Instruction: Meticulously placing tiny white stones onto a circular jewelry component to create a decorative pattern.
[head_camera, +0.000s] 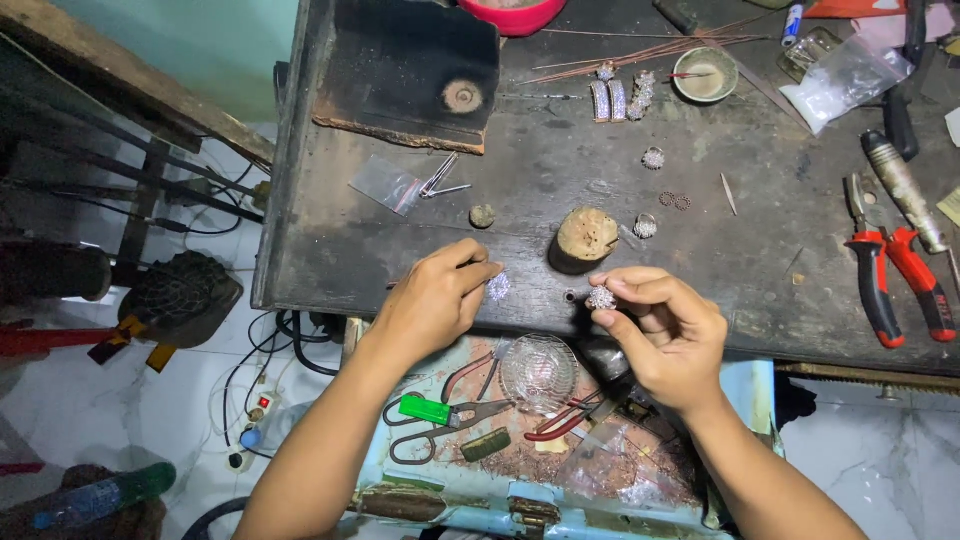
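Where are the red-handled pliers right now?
The red-handled pliers lie at the workbench's far right edge, beside a grey-handled tool, well right of the right hand.

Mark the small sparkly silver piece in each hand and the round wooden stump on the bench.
Sparkly silver piece in left fingers (498, 287), head view, its centre.
Sparkly silver piece in right fingers (601, 298), head view, its centre.
Round wooden stump (585, 236), head view, top face.

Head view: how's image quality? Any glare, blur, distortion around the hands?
Head view: even overhead light, soft shadows under both hands; left hand and right hand sharp, no motion blur; the silver sparkly pieces, one by the left fingertips, one in the right-hand pinch, glint and lose fine detail; dark workbench reads clearly; wide-angle bending at frame edges; floor at left dim.
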